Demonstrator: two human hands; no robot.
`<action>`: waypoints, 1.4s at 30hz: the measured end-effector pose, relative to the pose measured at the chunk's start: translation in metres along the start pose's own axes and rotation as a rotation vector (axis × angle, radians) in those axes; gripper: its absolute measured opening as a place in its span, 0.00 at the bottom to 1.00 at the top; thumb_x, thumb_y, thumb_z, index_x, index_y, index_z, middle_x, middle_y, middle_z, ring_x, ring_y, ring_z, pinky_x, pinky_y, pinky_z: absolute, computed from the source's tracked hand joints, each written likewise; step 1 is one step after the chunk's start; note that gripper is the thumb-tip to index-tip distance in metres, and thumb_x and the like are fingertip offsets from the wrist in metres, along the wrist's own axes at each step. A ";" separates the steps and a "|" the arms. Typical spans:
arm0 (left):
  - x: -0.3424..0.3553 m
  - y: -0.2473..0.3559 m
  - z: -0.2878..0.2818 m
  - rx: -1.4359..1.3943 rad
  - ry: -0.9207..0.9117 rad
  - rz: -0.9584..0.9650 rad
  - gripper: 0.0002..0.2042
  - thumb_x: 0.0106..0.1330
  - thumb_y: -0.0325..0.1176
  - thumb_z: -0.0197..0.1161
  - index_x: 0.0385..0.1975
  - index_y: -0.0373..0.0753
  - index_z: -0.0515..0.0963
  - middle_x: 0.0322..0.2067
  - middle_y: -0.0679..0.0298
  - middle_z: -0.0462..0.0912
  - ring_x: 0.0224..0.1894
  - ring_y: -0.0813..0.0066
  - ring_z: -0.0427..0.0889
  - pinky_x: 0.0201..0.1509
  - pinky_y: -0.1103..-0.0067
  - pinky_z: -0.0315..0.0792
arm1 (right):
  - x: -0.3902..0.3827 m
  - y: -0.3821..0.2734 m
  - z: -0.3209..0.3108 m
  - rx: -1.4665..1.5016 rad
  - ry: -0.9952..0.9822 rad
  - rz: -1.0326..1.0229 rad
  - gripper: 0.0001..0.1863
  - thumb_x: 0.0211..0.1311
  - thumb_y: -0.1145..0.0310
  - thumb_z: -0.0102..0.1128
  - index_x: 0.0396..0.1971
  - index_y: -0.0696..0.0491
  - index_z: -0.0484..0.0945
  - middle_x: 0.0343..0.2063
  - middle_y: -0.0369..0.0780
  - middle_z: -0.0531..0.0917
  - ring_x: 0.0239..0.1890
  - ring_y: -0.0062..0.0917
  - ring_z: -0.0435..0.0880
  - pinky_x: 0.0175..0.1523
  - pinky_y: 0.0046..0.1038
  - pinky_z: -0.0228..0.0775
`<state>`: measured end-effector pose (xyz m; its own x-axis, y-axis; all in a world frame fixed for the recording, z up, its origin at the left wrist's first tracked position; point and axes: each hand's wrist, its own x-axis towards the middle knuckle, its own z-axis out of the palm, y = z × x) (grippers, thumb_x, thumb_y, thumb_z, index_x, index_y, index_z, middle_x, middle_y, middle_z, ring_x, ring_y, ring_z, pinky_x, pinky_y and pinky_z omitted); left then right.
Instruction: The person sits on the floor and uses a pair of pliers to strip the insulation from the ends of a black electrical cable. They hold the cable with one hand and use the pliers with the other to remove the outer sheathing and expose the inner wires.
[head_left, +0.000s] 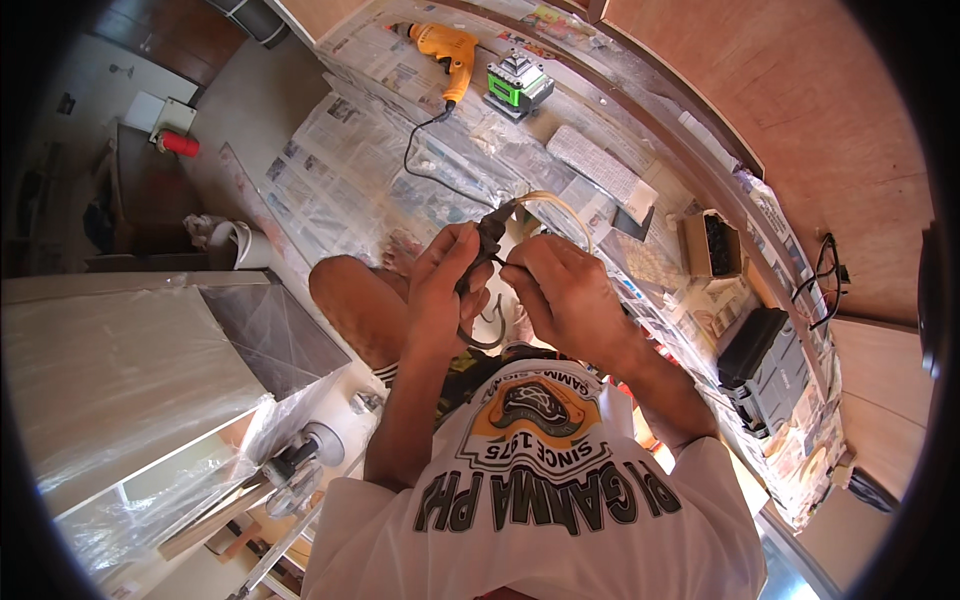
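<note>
In front of my chest, my left hand (446, 268) is closed round a dark plug connection (493, 225) and a black cable, part of which loops below the fingers. My right hand (565, 290) pinches a thin black cord beside it. A cream cable (550, 202) curves from the connection down behind my right hand. Another black cord (418, 172) runs from it up to a yellow drill (450, 58) lying on newspaper covered with plastic. Beside the drill stands a green and silver laser level (513, 91). My fingers hide part of the connection.
A long pale bar (590, 165), an open box (710, 245) and a black case (755, 370) line the right side by wooden panels (780, 90). At lower left are a plastic-draped cabinet (120, 350) and a silver machine (310, 450). A red cylinder (180, 143) is at upper left.
</note>
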<state>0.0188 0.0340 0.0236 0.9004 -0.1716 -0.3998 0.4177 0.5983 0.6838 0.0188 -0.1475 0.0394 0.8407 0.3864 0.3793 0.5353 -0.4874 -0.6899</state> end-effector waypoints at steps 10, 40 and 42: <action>0.000 -0.012 0.007 0.095 0.011 0.048 0.09 0.81 0.39 0.56 0.40 0.40 0.71 0.21 0.69 0.73 0.12 0.89 0.61 0.14 0.88 0.57 | 0.006 0.005 -0.004 -0.080 0.027 -0.131 0.09 0.61 0.79 0.67 0.37 0.57 0.76 0.32 0.42 0.83 0.36 0.41 0.86 0.38 0.39 0.79; -0.005 -0.010 0.008 -0.229 -0.178 -0.100 0.08 0.82 0.41 0.57 0.41 0.48 0.69 0.20 0.74 0.65 0.13 0.89 0.58 0.15 0.88 0.55 | 0.034 0.011 -0.016 0.144 0.091 0.092 0.04 0.60 0.82 0.68 0.33 0.59 0.85 0.29 0.43 0.85 0.28 0.33 0.85 0.33 0.32 0.76; -0.003 -0.012 0.007 -0.156 -0.195 -0.050 0.08 0.82 0.41 0.57 0.42 0.47 0.69 0.20 0.73 0.65 0.13 0.89 0.58 0.16 0.87 0.55 | 0.033 0.011 -0.017 0.145 0.103 0.122 0.04 0.59 0.81 0.69 0.33 0.59 0.85 0.29 0.43 0.85 0.27 0.33 0.86 0.33 0.32 0.76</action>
<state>0.0121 0.0215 0.0207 0.8920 -0.3423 -0.2952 0.4517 0.6966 0.5574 0.0538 -0.1533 0.0551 0.9065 0.2453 0.3436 0.4179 -0.4051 -0.8132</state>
